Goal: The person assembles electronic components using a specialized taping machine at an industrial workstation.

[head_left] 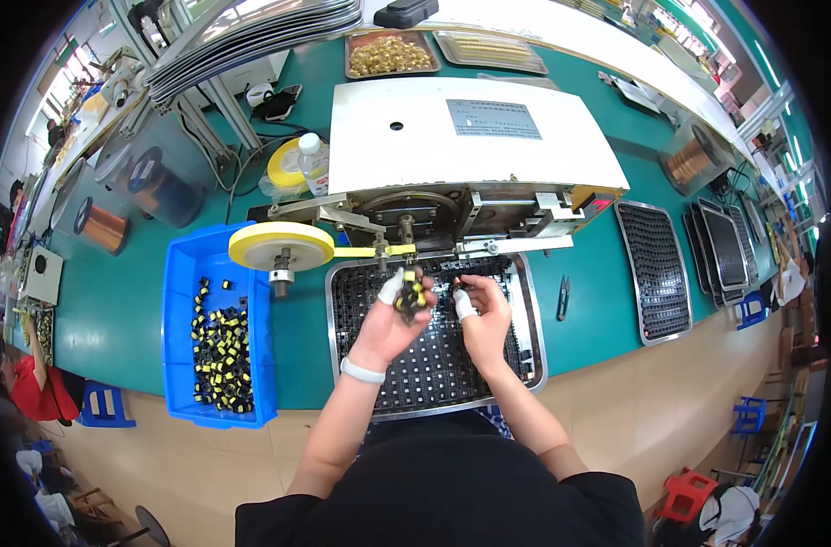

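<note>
My left hand (385,330), a white cover on its thumb and a white band at the wrist, is closed around several small black bobbins with yellow tape (410,299). It is just below the spindle of the white taping machine (388,128). My right hand (488,326), its thumb also covered in white, pinches a small dark part that looks like a bobbin (458,285). Both hands are over a metal tray (536,342) with rows of black bobbins. From a yellow tape roll (283,246) at the machine's left, a strip runs to the spindle.
A blue bin (176,319) of yellow-taped bobbins stands on the left. To the right are small snips (563,298) and another bobbin tray (654,272). Behind the machine sits a tray of brass-coloured parts (392,55). Wire spools (698,159) and a bottle (313,164) stand nearby.
</note>
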`<action>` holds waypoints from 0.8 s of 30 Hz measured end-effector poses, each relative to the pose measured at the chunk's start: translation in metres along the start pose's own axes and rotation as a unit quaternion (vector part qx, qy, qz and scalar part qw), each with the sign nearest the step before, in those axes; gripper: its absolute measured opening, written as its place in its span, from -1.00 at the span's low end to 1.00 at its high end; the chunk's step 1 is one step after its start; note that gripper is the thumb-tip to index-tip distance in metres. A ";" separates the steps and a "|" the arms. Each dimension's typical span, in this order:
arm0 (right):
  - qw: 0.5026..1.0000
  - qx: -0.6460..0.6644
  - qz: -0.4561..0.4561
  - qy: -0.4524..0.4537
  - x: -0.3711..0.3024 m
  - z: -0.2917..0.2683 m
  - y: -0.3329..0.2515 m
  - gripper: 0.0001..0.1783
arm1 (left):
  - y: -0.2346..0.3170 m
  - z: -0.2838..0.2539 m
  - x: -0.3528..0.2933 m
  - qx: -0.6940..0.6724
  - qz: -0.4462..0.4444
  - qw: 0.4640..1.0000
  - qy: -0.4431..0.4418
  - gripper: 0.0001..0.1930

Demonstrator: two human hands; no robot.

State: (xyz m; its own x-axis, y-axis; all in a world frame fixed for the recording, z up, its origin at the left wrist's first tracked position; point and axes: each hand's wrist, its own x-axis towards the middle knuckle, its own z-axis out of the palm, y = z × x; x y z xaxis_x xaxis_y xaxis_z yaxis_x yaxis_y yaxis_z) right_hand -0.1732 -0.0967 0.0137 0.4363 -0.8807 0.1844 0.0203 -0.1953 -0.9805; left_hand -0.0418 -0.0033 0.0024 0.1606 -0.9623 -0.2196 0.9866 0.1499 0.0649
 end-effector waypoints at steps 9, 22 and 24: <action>0.966 -0.143 -0.211 -0.050 0.014 0.051 -0.011 -0.71 | 0.008 -0.002 -0.057 -0.016 0.001 0.997 0.078 -0.67; 0.950 -0.190 -0.245 -0.018 0.017 0.064 0.007 -0.66 | 0.013 -0.010 -0.064 -0.070 -0.014 0.996 0.058 -0.73; 0.977 -0.143 -0.159 -0.024 0.012 0.063 0.000 -0.61 | 0.011 -0.006 -0.063 -0.065 -0.010 0.995 0.076 -0.75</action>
State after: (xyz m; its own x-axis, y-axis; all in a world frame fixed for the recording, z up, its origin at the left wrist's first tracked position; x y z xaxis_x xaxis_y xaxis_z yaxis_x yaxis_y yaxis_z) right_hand -0.1119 -0.0799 0.0118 0.4911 -0.7359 0.4661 -0.0883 -0.5744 -0.8138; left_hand -0.0412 0.0600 0.0111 0.1335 -0.9212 -0.3654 0.9837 0.1681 -0.0644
